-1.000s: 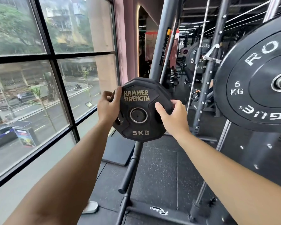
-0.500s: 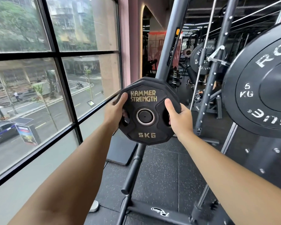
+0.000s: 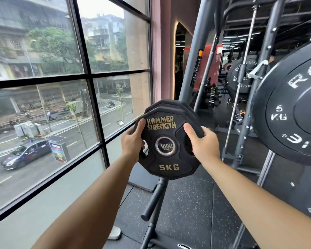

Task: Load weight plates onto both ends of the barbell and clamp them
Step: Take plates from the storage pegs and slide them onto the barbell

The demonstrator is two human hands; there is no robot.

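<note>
A black twelve-sided 5 kg plate [image 3: 169,168] with gold "Hammer Strength" lettering is upright in front of me. My left hand [image 3: 133,141] grips its left grip hole and my right hand [image 3: 203,142] grips its right edge. The rims of similar plates [image 3: 171,104] show right behind it. A lettered round peg end [image 3: 166,146] fills its centre hole. A big black 5 kg Rogue bumper plate [image 3: 285,123] hangs at the right edge; its barbell sleeve is out of frame.
A slanted grey rack upright [image 3: 192,69] rises behind the plate, and a black peg [image 3: 154,200] sticks out below it. Another Rogue plate [image 3: 241,76] hangs further back. A large window [image 3: 61,78] runs along the left. The floor is black rubber [image 3: 187,203].
Both hands have carried the plate away from the Rogue plate to the rack. Its centre hole was dark before; now a lettered peg end shows in it and similar plates sit behind.
</note>
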